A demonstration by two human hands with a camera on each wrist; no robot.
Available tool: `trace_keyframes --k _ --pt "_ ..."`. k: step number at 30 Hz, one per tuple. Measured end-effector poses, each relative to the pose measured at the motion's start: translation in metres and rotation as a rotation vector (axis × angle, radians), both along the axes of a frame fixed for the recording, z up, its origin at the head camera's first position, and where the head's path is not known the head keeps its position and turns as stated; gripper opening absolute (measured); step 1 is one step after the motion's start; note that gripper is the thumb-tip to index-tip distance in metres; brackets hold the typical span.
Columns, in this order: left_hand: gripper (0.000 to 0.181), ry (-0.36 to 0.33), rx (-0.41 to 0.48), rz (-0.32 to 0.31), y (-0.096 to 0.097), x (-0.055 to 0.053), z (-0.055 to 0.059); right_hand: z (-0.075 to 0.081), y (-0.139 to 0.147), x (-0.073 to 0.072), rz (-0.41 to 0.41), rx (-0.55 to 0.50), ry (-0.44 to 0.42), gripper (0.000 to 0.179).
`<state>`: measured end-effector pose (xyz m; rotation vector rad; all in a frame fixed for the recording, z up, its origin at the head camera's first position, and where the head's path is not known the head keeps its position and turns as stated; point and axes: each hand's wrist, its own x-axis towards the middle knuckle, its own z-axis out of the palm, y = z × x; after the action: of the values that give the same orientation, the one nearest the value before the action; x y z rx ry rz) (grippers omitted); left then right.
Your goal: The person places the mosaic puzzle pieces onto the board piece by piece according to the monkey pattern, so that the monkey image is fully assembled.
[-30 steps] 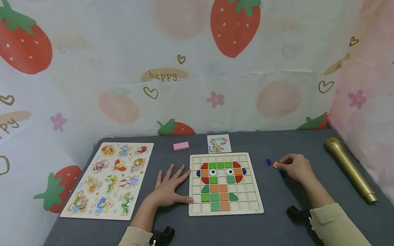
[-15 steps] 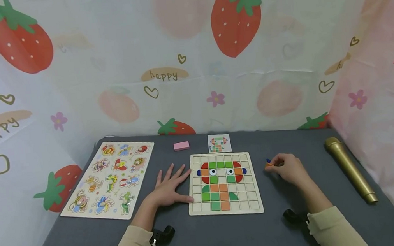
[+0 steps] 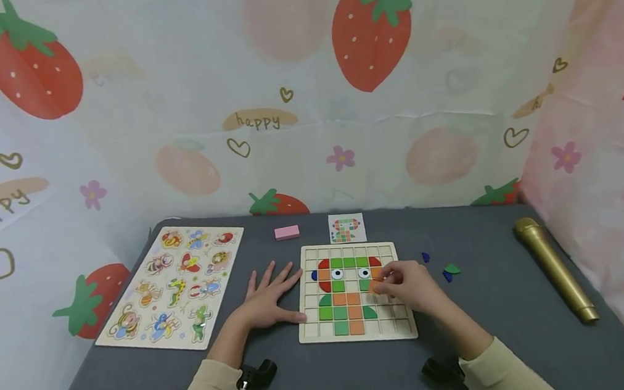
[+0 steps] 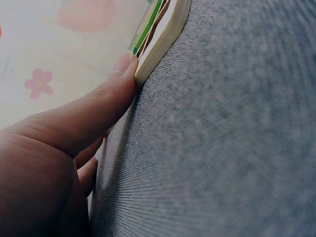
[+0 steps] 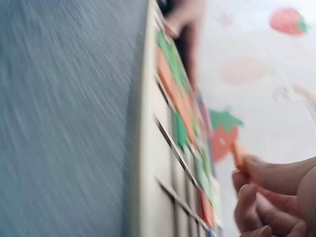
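Note:
A wooden grid board (image 3: 402,329) carries coloured tiles laid out as a figure with two eye tiles (image 3: 337,274). My left hand (image 3: 266,305) rests flat on the table with fingers spread. Its thumb (image 4: 111,91) touches the board's left edge in the left wrist view. Over the right part of the board, my right hand (image 3: 413,286) pinches a small orange tile (image 5: 239,155) between thumb and fingertips. In the right wrist view that tile is held up off the board's surface. The hand covers some cells and the blue tile at the figure's right side in the head view.
Two blue pieces (image 3: 426,257) and a green piece (image 3: 451,268) lie right of the board. Behind it are a printed pattern card (image 3: 347,228) and a pink block (image 3: 287,232). An insect picture board (image 3: 148,296) lies left; a gold cylinder (image 3: 557,269) lies far right.
My right hand has carried the orange tile left, from beside the loose pieces to over the board. The green piece it had covered now shows. My left hand has stayed in place.

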<state>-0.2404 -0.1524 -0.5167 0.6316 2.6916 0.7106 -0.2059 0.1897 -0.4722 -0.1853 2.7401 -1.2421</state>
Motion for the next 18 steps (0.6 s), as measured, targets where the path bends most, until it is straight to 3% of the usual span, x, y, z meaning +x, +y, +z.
trace_keyframes --k 9,18 --pt "0.103 -0.003 0.005 0.001 0.0 0.001 0.001 -0.012 -0.055 0.018 0.201 -0.019 0.074 0.009" --pt "0.102 0.002 0.017 0.002 0.0 0.002 0.002 -0.019 -0.087 0.02 0.271 0.093 0.108 0.012"
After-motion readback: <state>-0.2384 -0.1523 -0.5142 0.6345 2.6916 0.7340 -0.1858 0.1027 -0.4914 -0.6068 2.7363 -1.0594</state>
